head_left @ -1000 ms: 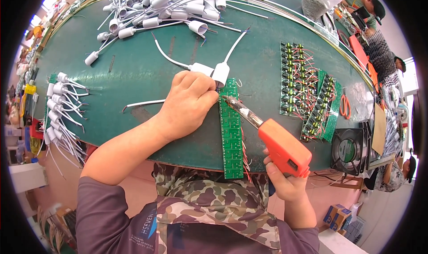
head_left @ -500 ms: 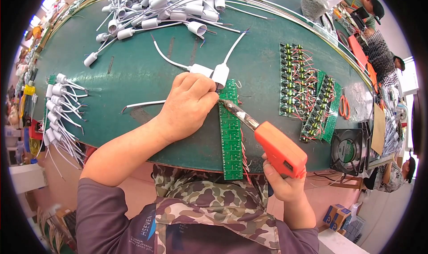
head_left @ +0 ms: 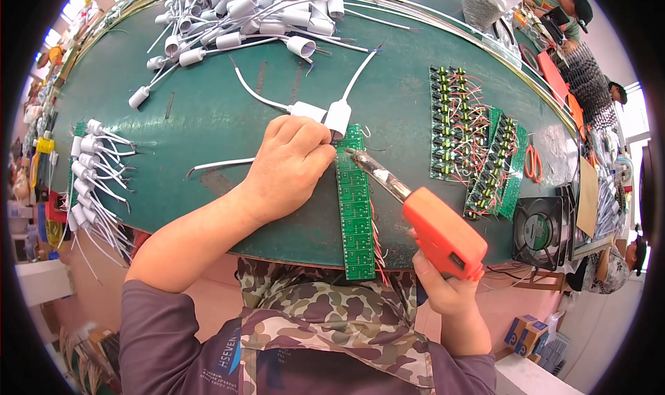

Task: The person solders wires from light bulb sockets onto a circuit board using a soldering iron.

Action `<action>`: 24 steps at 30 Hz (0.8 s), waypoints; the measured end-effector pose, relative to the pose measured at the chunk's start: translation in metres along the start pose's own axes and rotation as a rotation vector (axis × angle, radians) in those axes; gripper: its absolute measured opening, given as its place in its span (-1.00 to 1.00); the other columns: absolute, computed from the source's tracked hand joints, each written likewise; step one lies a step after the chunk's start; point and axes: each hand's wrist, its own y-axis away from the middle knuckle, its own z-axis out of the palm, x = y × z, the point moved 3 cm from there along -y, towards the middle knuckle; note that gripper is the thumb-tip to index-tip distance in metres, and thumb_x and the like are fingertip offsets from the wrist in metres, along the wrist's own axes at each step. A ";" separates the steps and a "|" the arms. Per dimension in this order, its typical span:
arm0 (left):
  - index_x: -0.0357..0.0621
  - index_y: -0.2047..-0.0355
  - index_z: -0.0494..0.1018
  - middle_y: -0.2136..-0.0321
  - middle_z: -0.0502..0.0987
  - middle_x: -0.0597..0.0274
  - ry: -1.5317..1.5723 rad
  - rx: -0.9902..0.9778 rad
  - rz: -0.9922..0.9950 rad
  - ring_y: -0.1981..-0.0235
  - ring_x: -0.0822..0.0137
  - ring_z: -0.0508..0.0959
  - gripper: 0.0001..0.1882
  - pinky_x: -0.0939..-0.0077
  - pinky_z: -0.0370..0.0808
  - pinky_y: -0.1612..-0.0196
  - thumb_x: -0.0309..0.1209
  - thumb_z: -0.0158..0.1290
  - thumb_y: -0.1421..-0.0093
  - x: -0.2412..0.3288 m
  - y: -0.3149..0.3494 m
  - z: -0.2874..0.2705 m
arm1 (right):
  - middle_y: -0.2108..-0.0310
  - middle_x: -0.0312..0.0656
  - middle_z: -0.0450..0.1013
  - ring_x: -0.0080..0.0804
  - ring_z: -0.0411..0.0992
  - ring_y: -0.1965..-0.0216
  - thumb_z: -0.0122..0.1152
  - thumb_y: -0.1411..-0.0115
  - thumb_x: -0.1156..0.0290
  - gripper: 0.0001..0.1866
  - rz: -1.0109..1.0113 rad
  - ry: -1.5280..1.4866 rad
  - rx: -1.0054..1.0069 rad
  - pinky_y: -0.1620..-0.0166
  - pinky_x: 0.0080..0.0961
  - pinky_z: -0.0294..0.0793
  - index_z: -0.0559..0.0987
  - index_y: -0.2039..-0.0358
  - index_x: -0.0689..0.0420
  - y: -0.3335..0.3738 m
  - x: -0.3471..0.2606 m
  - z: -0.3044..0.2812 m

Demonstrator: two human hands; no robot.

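My left hand [head_left: 294, 161] is closed over the far end of a green circuit board strip [head_left: 357, 218], its fingers pinched on a white plastic cap with a cable. A second white cap [head_left: 338, 120] stands against the fingertips, its cable running up and away. What the fingertips press on is partly hidden. My right hand [head_left: 449, 284] grips an orange soldering gun [head_left: 443, 232] by its handle. The gun's metal tip points at the board's far end, just right of my left fingertips. Red and white wires stick out along the strip's right edge.
Many white caps with cables [head_left: 242, 41] are heaped at the far side. More lie in a row on a strip at the left [head_left: 86, 166]. To the right are boards with components [head_left: 454, 125], orange scissors [head_left: 533, 163] and a black fan [head_left: 539, 234]. Other people sit further right.
The soldering gun has drawn back slightly to the right, its tip now a little away from my left fingertips. My left hand keeps its hold.
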 end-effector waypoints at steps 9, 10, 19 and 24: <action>-0.15 0.43 0.46 0.30 0.40 0.26 0.040 0.037 0.010 0.21 0.16 0.42 -0.87 0.26 0.31 0.07 -0.54 0.16 0.04 0.000 0.000 0.000 | 0.39 -0.17 0.52 -0.36 0.48 0.40 0.33 -0.07 0.60 -0.63 -0.013 -0.029 0.027 0.23 -0.45 0.46 0.51 0.08 0.28 0.004 -0.003 -0.001; -0.15 0.43 0.46 0.30 0.40 0.26 0.039 0.036 0.012 0.21 0.16 0.42 -0.87 0.26 0.31 0.07 -0.54 0.16 0.04 0.000 -0.001 0.000 | 0.39 -0.17 0.52 -0.36 0.48 0.40 0.33 -0.07 0.59 -0.63 0.058 -0.060 0.027 0.22 -0.44 0.47 0.51 0.07 0.29 0.006 -0.004 -0.001; -0.14 0.42 0.45 0.26 0.41 0.26 -0.005 0.005 0.007 0.13 0.20 0.43 -0.90 0.25 0.31 0.00 -0.48 0.08 0.00 0.001 0.001 0.001 | 0.38 -0.17 0.52 -0.35 0.49 0.42 0.34 -0.08 0.58 -0.62 -0.023 -0.021 0.044 0.23 -0.45 0.48 0.51 0.07 0.28 0.007 -0.005 -0.002; -0.15 0.41 0.45 0.25 0.41 0.23 -0.003 0.007 0.005 0.14 0.15 0.43 -0.90 0.23 0.33 0.01 -0.48 0.08 -0.02 0.002 0.002 0.001 | 0.37 -0.16 0.53 -0.34 0.50 0.41 0.34 -0.07 0.58 -0.61 0.037 -0.076 0.048 0.23 -0.45 0.48 0.51 0.06 0.28 0.011 -0.005 -0.002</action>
